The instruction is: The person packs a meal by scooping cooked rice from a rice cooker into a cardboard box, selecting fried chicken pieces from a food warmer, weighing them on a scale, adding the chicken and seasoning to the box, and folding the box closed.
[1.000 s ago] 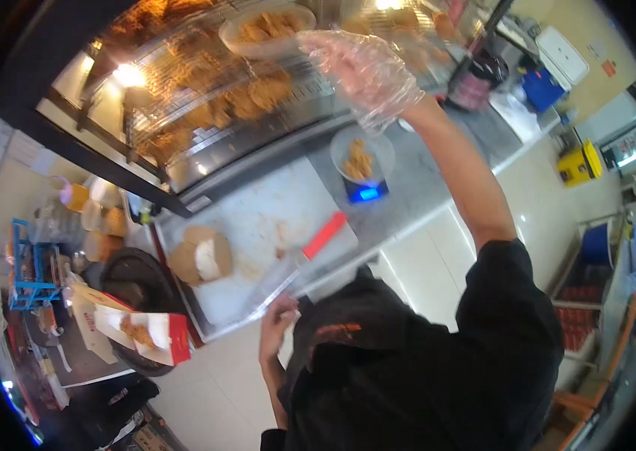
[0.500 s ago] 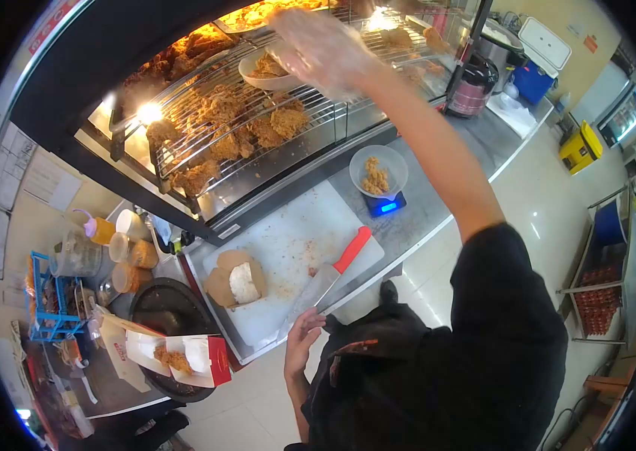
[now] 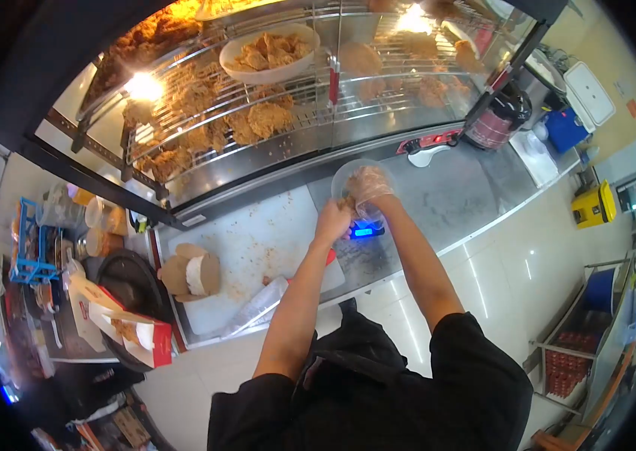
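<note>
A clear plastic bowl stands on a small scale with a lit blue display. Inside its left part, brown fried chicken pieces partly show. My right hand, in a clear plastic glove, reaches down into the bowl with its fingers bunched; what they hold is hidden. My bare left hand is closed at the bowl's near left rim. Below my left forearm lies a knife, its red handle mostly covered. An opened brown carton with something white inside sits on the white cutting board.
Behind the bowl is a heated glass cabinet with fried chicken on wire racks and a white bowl of pieces. White tongs or a scoop lie to the right. A red-and-white box stands at left over a black basin.
My gloved right hand has come down from the cabinet's white bowl into the clear bowl on the scale. My left hand has moved up from the counter edge to that bowl's rim.
</note>
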The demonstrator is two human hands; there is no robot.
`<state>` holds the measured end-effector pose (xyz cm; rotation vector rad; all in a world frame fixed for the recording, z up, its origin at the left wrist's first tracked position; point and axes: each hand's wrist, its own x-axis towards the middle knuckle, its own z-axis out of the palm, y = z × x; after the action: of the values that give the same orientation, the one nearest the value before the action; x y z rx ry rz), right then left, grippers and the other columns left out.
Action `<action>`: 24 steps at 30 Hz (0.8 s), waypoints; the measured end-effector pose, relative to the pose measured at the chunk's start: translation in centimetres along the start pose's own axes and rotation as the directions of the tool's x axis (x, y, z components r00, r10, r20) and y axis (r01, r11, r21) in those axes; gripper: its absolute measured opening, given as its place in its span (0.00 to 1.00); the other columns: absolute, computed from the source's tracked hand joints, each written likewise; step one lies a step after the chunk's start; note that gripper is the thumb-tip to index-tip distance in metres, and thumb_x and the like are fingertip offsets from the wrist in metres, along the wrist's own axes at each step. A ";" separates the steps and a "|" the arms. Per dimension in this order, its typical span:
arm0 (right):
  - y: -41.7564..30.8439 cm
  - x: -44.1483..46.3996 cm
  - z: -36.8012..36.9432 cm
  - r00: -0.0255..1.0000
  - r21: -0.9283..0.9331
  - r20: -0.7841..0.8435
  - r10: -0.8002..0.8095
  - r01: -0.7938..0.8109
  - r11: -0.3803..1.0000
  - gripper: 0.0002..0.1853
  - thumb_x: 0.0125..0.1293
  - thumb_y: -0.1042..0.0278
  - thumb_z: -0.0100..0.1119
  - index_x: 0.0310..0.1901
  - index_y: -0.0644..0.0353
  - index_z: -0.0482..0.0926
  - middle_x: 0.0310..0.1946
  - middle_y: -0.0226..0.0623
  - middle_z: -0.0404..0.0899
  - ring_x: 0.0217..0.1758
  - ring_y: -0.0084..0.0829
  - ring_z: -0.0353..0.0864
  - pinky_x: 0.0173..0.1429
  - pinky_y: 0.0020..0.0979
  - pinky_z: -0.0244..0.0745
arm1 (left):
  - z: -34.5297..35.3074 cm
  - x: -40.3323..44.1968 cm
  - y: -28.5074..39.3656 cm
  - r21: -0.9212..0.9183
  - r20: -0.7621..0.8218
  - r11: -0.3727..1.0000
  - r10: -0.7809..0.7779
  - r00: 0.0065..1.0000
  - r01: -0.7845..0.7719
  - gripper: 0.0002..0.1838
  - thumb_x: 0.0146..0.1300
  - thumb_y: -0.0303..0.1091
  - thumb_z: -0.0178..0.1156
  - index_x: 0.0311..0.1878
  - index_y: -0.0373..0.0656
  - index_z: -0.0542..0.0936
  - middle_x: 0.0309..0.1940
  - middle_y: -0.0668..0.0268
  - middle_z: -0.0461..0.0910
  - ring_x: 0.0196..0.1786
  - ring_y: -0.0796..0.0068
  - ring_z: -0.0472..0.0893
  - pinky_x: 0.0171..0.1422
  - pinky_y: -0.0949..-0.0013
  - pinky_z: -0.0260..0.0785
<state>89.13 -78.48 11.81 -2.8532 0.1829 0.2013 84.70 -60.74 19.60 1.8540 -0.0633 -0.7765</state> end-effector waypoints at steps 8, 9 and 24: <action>-6.2 -5.9 -8.8 0.938 0.290 -0.193 -0.288 0.335 0.897 0.12 0.55 0.62 0.54 0.30 0.62 0.82 0.29 0.51 0.81 0.35 0.53 0.81 0.44 0.47 0.75 | -3.5 -5.9 -2.3 -0.270 -0.192 0.962 -0.026 0.981 -0.028 0.13 0.67 0.29 0.45 0.48 0.31 0.73 0.22 0.54 0.79 0.18 0.71 0.79 0.18 0.70 0.73; -7.2 -5.9 -8.6 0.885 0.271 -0.264 -0.383 0.449 0.851 0.11 0.55 0.63 0.54 0.29 0.62 0.82 0.29 0.51 0.81 0.34 0.53 0.80 0.42 0.47 0.75 | -4.2 -7.5 -2.7 -0.308 -0.213 0.951 -0.042 0.976 -0.026 0.14 0.66 0.28 0.44 0.49 0.31 0.73 0.22 0.55 0.79 0.18 0.71 0.79 0.18 0.70 0.73; -36.5 -19.4 -3.1 0.245 0.130 0.480 -0.842 0.930 0.345 0.12 0.56 0.65 0.57 0.40 0.58 0.83 0.31 0.52 0.82 0.38 0.50 0.83 0.48 0.46 0.78 | -10.7 -37.4 -14.6 -0.511 -0.650 0.845 -0.258 0.715 -0.159 0.26 0.62 0.24 0.42 0.65 0.30 0.65 0.20 0.55 0.77 0.17 0.73 0.78 0.20 0.70 0.74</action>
<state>75.68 -42.49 27.28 -2.4163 -1.6437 0.6607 56.52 -31.17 27.40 1.4824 0.6497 -0.0385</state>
